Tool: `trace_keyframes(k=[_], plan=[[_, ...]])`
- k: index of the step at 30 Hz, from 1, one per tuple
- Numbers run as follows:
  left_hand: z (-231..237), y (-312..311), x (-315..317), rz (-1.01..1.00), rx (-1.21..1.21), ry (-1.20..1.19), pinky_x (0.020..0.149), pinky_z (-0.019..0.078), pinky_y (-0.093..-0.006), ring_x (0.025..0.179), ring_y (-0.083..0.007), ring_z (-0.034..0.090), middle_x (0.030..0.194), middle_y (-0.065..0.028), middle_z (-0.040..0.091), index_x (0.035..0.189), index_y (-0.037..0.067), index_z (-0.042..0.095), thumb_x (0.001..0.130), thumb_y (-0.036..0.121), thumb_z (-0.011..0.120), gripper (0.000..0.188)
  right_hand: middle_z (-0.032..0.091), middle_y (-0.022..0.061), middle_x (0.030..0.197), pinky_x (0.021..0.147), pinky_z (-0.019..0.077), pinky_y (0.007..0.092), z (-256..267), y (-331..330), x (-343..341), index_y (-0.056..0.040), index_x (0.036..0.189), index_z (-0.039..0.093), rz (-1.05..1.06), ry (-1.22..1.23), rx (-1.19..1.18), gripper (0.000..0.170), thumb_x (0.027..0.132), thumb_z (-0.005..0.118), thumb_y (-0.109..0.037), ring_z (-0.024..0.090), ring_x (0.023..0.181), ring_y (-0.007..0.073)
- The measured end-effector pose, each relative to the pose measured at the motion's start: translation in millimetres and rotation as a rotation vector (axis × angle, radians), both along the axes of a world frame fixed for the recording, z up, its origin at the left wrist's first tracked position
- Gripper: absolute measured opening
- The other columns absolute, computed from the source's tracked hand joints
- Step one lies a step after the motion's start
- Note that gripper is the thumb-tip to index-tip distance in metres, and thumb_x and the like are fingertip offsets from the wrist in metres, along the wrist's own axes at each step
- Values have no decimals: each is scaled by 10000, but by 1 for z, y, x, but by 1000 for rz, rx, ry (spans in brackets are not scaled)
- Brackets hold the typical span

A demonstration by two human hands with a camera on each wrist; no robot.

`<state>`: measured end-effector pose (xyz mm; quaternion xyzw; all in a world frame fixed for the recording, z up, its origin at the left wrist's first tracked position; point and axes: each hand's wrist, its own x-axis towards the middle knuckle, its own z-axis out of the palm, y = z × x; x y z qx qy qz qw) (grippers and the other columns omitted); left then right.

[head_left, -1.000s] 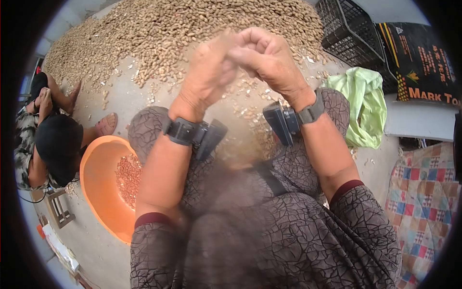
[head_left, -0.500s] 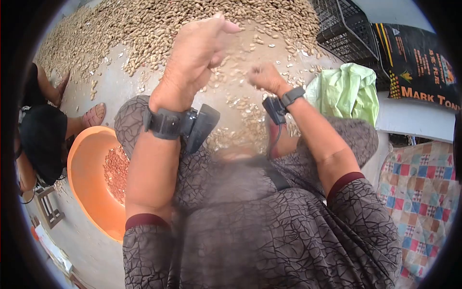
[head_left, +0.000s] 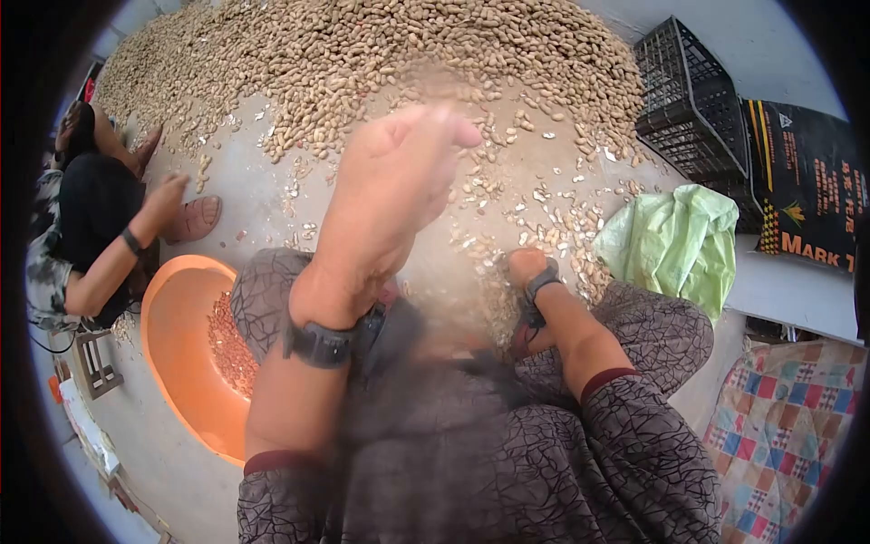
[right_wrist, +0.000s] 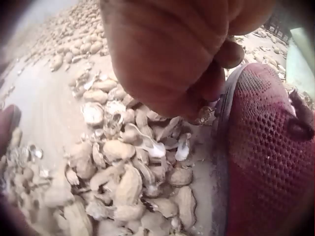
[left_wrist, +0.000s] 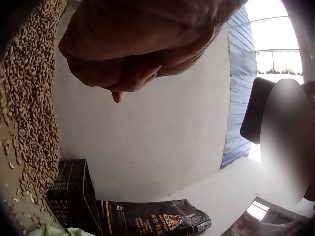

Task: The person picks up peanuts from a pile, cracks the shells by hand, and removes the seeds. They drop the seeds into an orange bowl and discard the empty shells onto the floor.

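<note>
Above the person's patterned trousers (head_left: 666, 344), nearest the head camera, hangs the left hand (head_left: 385, 199), blurred, its fingers bent inward; whether they pinch anything cannot be told. Lower down, the right hand (head_left: 532, 266) reaches beside a dark red shoe (right_wrist: 266, 147), fingers curled downward. The right wrist view sets the loose peanuts and broken shells (right_wrist: 128, 182) directly below and beside that hand, on the floor along the shoe's edge; its fingertips are partly hidden, so a grip cannot be confirmed. An orange basin (head_left: 172, 349) holding reddish kernels (head_left: 232, 349) sits by the left knee, and a crumpled green sack (head_left: 675, 238) lies past the right one. Off to the left, another person (head_left: 95, 218) sits with one hand near the floor. Farther out spreads the big peanut heap (head_left: 408, 54), well beyond the right hand, with a black crate (head_left: 693, 109) and a black printed bag (head_left: 807, 181) at its right.
</note>
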<state>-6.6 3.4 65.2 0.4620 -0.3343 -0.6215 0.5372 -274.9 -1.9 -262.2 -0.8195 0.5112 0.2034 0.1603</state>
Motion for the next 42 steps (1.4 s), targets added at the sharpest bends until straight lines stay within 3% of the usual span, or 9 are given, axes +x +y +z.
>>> trace_keyframes(k=[2, 16, 18, 22, 28, 37, 39, 42], plan=[[2, -2, -1, 16, 13, -17, 369, 213, -152, 415, 0, 257, 540, 68, 370, 926, -46, 546, 950, 199, 418, 278, 651, 183, 833, 691, 512, 389, -25, 2, -9, -43, 787, 681, -4, -18, 6, 184, 686, 566, -146, 644, 804, 298], [7, 1, -7, 59, 52, -23, 373, 188, -155, 417, -1, 233, 529, 74, 339, 930, -47, 547, 947, 186, 413, 269, 641, 187, 809, 681, 517, 391, -9, 8, 1, -12, 763, 671, 114, -25, -94, 154, 696, 538, -49, 641, 786, 309], [7, 3, -4, 62, 59, -30, 375, 189, -154, 421, 0, 234, 530, 76, 336, 932, -46, 548, 947, 186, 412, 269, 637, 199, 791, 663, 520, 385, -12, 8, -1, -1, 755, 667, 26, -101, -77, 150, 689, 538, -38, 641, 760, 316], [8, 5, -1, 68, 84, -55, 381, 184, -155, 425, 2, 230, 532, 81, 332, 936, -44, 550, 946, 192, 413, 273, 635, 211, 790, 661, 521, 387, -25, 7, 0, 5, 759, 665, 112, -123, -104, 145, 691, 541, -29, 642, 755, 327], [13, 9, 0, 81, 94, -52, 385, 172, -162, 426, 2, 222, 522, 83, 325, 932, -43, 554, 939, 196, 422, 274, 632, 216, 796, 675, 517, 389, -14, 8, 9, 9, 770, 662, 17, -67, -55, 147, 686, 546, -25, 641, 766, 331], [14, 9, 0, 85, 64, -26, 369, 178, -155, 407, 6, 218, 515, 80, 327, 945, -45, 556, 945, 193, 416, 276, 626, 192, 792, 675, 506, 394, -24, 15, 8, -12, 750, 638, 51, -83, -145, 118, 689, 539, -32, 629, 769, 319], [16, 10, -1, 82, 63, -17, 364, 178, -154, 402, 6, 219, 515, 79, 328, 944, -46, 556, 945, 190, 414, 275, 642, 127, 811, 649, 523, 365, -21, 17, 10, -85, 756, 658, 95, 34, -145, 132, 739, 529, -61, 641, 777, 254], [14, 13, 1, 76, 58, -20, 363, 182, -153, 400, 6, 221, 516, 78, 328, 945, -48, 553, 947, 185, 409, 274, 643, 126, 836, 659, 523, 357, -12, 18, 12, -88, 786, 660, 94, 44, -127, 147, 746, 522, -59, 643, 800, 247]])
